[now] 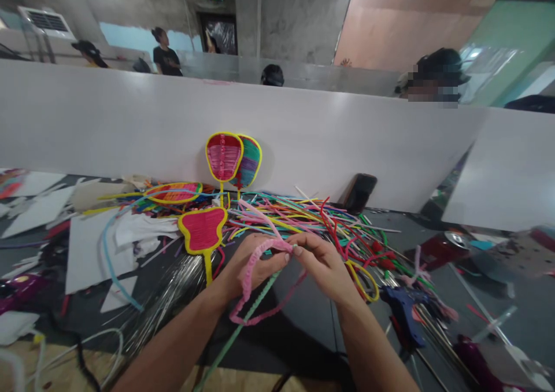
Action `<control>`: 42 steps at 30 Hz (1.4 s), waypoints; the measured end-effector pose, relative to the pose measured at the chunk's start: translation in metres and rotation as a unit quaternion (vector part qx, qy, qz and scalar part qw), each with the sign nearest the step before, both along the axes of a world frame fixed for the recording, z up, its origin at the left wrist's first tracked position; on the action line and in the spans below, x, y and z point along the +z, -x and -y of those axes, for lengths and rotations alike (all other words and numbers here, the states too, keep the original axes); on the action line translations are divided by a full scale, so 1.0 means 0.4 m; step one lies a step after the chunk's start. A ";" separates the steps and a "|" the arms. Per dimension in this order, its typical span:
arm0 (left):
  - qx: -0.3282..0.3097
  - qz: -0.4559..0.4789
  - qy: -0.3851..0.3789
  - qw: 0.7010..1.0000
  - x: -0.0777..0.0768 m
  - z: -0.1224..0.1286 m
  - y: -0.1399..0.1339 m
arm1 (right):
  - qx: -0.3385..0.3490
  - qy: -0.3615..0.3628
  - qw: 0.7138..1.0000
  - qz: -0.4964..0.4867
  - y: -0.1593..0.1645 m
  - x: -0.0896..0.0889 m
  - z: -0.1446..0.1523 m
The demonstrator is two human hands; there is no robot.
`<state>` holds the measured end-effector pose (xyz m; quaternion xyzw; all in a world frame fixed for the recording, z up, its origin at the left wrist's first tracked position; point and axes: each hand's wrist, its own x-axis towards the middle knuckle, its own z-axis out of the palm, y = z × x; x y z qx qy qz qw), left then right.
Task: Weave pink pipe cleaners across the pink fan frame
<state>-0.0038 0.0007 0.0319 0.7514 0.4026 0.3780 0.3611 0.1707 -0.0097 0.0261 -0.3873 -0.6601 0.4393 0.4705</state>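
In front of me, my left hand [258, 259] is closed on a fuzzy pink pipe cleaner loop [246, 279], which hangs below the fingers. My right hand [321, 265] pinches the same pink piece where its ends meet, thumb and finger pressed together. A pale green twisted pipe cleaner [229, 346] runs from this spot down toward the table's near edge. Its upper end seems to lie at the pinched joint, partly hidden by the fingers. Just left of my hands lies a pink fan-shaped piece [203, 230] with a yellow rim and stem.
Two yellow-rimmed fans [224, 156] lean on the white partition [130, 120]. Loose pipe cleaners [286, 215] pile behind my hands. A black phone [361, 192], red can [442, 250] and blue glue gun [403, 314] stand or lie to the right. Several people are beyond the partition.
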 end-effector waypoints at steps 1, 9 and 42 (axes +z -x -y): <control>-0.002 0.001 -0.001 1.000 0.000 -0.002 0.000 | 0.006 0.006 1.000 -0.001 -0.002 0.001 0.000; 0.011 -0.017 -0.011 1.000 -0.013 -0.009 0.004 | 0.017 0.048 0.999 -0.005 -0.004 0.009 -0.002; 0.100 -0.070 -0.097 0.988 -0.007 0.003 -0.012 | 0.029 0.067 0.997 0.009 -0.010 -0.013 -0.010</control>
